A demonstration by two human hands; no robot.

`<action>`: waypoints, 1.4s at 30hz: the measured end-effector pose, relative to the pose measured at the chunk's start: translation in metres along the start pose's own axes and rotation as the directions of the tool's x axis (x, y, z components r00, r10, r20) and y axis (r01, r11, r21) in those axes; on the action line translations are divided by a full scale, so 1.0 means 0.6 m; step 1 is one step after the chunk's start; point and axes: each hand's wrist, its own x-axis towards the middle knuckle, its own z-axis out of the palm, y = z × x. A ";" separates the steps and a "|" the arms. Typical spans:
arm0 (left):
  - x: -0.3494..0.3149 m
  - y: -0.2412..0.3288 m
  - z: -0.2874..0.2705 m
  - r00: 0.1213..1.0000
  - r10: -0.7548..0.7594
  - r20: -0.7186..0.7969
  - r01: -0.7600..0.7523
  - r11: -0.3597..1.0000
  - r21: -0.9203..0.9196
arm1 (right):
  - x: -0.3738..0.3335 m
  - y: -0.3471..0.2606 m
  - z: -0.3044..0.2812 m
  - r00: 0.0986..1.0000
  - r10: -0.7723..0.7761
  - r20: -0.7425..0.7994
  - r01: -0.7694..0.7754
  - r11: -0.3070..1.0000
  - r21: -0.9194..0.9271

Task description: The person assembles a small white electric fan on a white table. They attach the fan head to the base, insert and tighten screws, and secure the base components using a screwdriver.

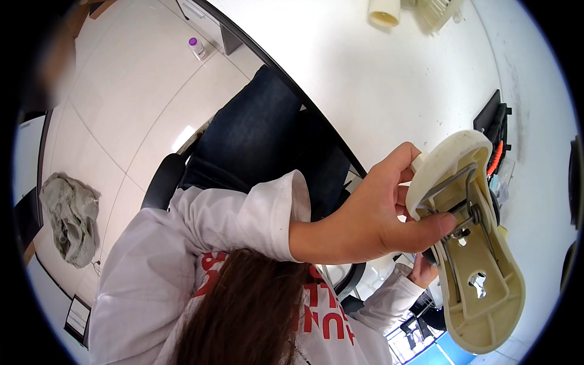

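A large cream plastic spring clamp (508, 286) fills the right side of the view, its hollow, ribbed underside facing me. Bent metal wires and a coil spring run along its inside. My left hand (383, 216) grips its upper part, thumb across the wire frame and fingers behind the rounded end. Lower down, my right hand (424, 271) is at the clamp's left edge beside a dark rounded piece. Most of the right hand's fingers are hidden behind the clamp, so their grip does not show.
On the white table (365, 79) stand a cream tube (384, 13) and a slatted cream part (437, 13). Behind the clamp lies a black case (496, 125) with an orange item. A purple-capped bottle (198, 50) and crumpled grey cloth (70, 219) are on the floor, beyond a chair armrest (163, 181).
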 end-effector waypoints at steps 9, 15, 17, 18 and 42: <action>-0.003 0.050 0.001 0.984 -0.172 0.036 0.172 0.985 0.015 | -0.006 0.009 0.005 0.999 0.004 -0.034 -0.004 1.000 0.012; -0.004 -0.005 0.002 0.998 -0.059 0.013 0.060 0.997 -0.050 | -0.005 0.013 0.002 0.999 0.001 -0.033 0.000 1.000 0.029; -0.004 -0.010 0.003 0.999 -0.049 0.014 0.050 0.997 -0.067 | -0.009 0.014 0.003 0.999 0.007 -0.035 -0.006 1.000 0.026; -0.003 -0.009 0.003 0.999 -0.044 0.011 0.045 0.996 -0.076 | -0.009 0.013 0.002 0.999 0.006 -0.037 -0.005 1.000 0.026; 0.014 0.032 -0.043 0.967 0.233 0.105 -0.253 0.924 0.287 | -0.041 0.006 -0.024 0.981 0.078 -0.180 -0.050 0.987 0.155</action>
